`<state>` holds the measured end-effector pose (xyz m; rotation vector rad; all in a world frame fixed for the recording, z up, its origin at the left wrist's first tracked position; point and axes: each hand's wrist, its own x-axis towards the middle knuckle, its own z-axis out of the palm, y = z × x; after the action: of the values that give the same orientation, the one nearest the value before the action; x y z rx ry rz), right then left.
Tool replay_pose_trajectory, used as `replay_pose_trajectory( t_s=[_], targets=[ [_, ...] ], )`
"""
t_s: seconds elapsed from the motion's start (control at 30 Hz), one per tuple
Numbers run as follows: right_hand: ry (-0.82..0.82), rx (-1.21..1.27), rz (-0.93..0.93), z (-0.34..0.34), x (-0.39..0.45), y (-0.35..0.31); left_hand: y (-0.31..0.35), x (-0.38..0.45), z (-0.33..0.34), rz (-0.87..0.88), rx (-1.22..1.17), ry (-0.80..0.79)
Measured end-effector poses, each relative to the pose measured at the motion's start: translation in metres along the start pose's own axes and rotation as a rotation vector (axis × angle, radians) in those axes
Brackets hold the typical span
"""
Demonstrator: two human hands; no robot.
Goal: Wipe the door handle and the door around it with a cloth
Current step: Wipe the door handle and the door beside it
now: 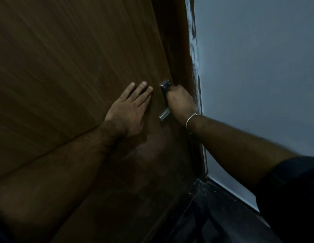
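Note:
A brown wooden door [73, 67] fills the left and middle of the view. Its metal door handle [164, 115] sits on a silver plate near the door's right edge. My right hand [180, 102], with a thin metal bangle on the wrist, is closed around the handle and hides most of the lever; only the plate's top and the lever's end show. My left hand [129, 109] lies flat on the door just left of the handle, fingers stretched and slightly apart. No cloth shows in either hand.
A pale grey-blue wall [258, 76] stands to the right of the brown door frame [184, 50], with rough white paint along the seam. A dark floor [214, 216] and dark skirting run along the bottom right. The scene is dim.

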<state>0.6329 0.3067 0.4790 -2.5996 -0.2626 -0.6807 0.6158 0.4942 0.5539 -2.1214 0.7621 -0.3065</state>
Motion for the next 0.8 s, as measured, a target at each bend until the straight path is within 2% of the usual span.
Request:
replay_pose_trajectory(
  t_s=[0.07, 0.13, 0.17, 0.23, 0.27, 0.33, 0.43, 0.53, 0.6, 0.63, 0.67, 0.73, 0.8],
  targets=[
    [-0.101, -0.039, -0.117, -0.005, -0.007, -0.011, 0.001, -0.001, -0.002, -0.007, 0.023, 0.007],
    [-0.214, 0.051, -0.131, -0.009, -0.010, -0.022, 0.001, -0.002, -0.002, -0.010, 0.020, 0.023],
    [-0.210, 0.151, -0.054, -0.014, -0.007, -0.021, 0.001, -0.002, -0.002, -0.012, 0.021, 0.029],
    [-0.082, 0.339, 0.133, -0.020, 0.003, -0.008, 0.000, -0.002, -0.003, -0.007, 0.015, 0.013],
    [-0.021, 0.364, 0.200, -0.020, 0.006, 0.001, -0.001, -0.002, -0.003, 0.000, 0.011, 0.013],
    [0.014, 0.262, 0.251, -0.015, 0.009, 0.010, -0.001, -0.001, 0.000, 0.004, -0.004, 0.038],
    [-0.006, 0.156, 0.154, -0.002, 0.007, 0.005, -0.003, 0.001, 0.001, 0.016, -0.017, 0.019],
    [-0.028, 0.065, -0.034, 0.001, -0.005, 0.006, -0.002, 0.000, 0.003, 0.010, 0.003, 0.016],
    [-0.095, 0.082, -0.164, -0.002, -0.015, 0.005, -0.001, -0.001, 0.002, 0.007, 0.013, 0.018],
    [-0.116, 0.146, -0.172, -0.005, -0.018, 0.004, -0.001, -0.001, 0.001, 0.006, 0.005, 0.023],
    [-0.095, 0.251, -0.099, -0.009, -0.018, 0.007, -0.001, -0.001, 0.001, 0.003, -0.002, 0.026],
    [0.054, 0.437, 0.124, -0.014, -0.011, 0.020, -0.001, -0.001, -0.001, -0.003, 0.001, 0.014],
    [0.102, 0.390, 0.208, -0.010, -0.011, 0.027, -0.001, -0.002, -0.002, 0.002, 0.012, 0.011]
  ],
)
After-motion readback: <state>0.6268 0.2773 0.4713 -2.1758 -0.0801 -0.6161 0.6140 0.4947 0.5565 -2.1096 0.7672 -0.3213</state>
